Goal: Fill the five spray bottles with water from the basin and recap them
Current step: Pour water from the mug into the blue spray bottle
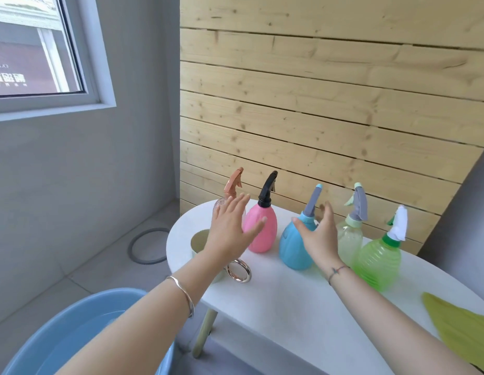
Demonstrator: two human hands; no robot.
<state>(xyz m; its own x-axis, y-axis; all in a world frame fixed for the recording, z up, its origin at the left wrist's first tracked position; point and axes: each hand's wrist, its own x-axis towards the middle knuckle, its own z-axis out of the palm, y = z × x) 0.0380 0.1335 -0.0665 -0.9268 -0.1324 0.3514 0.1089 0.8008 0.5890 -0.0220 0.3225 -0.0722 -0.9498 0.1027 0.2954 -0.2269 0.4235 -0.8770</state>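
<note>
We are viewing the blue basin, holding water, at lower left beside the white tabletop. The five spray bottles are standing upright in a row along the tabletop's far edge, all with trigger heads on: green, blue, pink, pale clear, and a clear one with a copper trigger, mostly hidden behind the left hand.

We are judging the bottles to be thin, light plastic. They look rigid enough to hold but likely to flex under a hard squeeze, and they would be slippery once wet and noticeably heavier once filled. The rounded belly is the place for the steadying hand, and the collar under the trigger is the place for twisting the head off.

The left hand is reaching forward with its fingers straight and spread, holding nothing, over the copper-trigger bottle, its thumb lying across the pink one. The right hand is likewise spread and empty, between the blue and pale bottles. We cannot tell whether either hand is touching a bottle.
</note>
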